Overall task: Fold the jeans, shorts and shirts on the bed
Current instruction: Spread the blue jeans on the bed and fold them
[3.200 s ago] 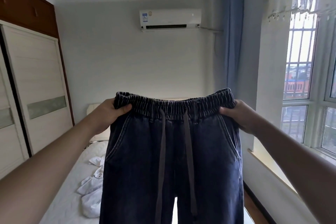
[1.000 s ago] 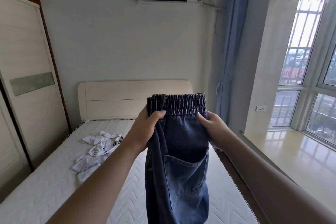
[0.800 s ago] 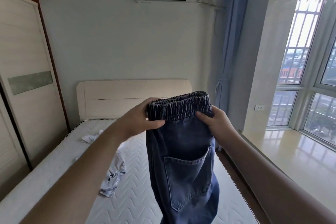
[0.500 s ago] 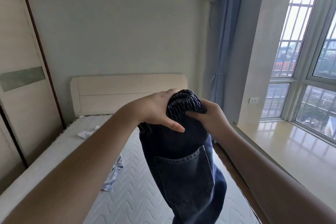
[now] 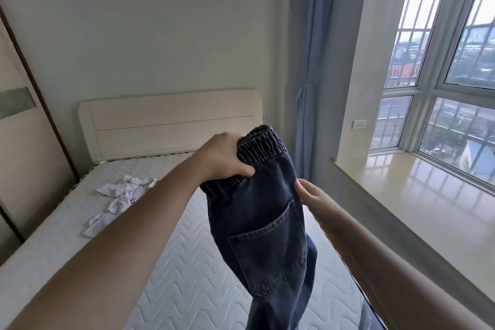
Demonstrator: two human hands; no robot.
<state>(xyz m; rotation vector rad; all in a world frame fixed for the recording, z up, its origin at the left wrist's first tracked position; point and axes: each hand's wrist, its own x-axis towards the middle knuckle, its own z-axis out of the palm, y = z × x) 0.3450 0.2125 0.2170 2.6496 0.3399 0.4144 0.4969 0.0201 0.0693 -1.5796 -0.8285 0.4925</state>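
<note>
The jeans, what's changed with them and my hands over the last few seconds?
The jeans went from spread wide, front facing, to folded in half lengthwise, back pocket out. The left hand gathered the whole waistband into its grip. The right hand let go of the waistband and slid down to the jeans' right edge. Unchanged: the jeans hang above the bed, and the white clothes lie crumpled on it.

Held above the bed [image 5: 187,262]: jeans [image 5: 263,225]. Left of them, on the bed, shirts [image 5: 120,199]. Behind, headboard [image 5: 171,122]; right of the bed, window [image 5: 442,61].
</note>
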